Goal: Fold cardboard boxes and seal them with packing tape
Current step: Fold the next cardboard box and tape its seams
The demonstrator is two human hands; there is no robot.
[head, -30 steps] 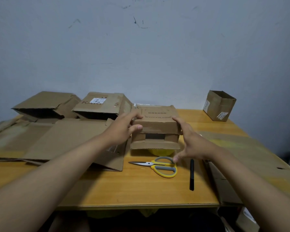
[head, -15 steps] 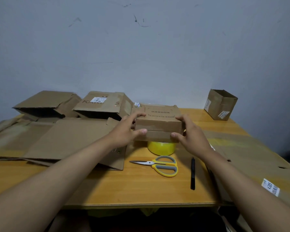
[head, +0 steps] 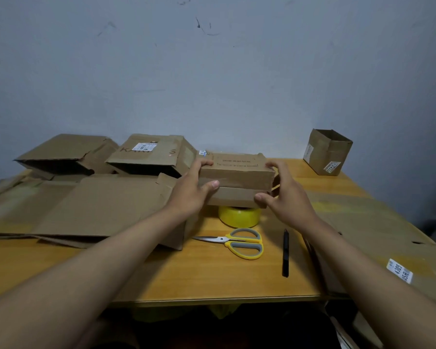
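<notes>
Above the tape: box (head: 235, 176) held off the table (head: 212, 275) at both ends
Left hand (head: 190, 190): grip clamped on box, thumb on front
Right hand (head: 285, 195): grip clamped likewise
Tape (head: 239, 216): yellow roll (partly hidden) under box
Near edge: scissors (head: 239, 243), pen (head: 285, 253)
Left: flattened cardboard (head: 103, 205)

roughly four boxes (head: 235, 176), one tape roll (head: 239, 216)
</notes>
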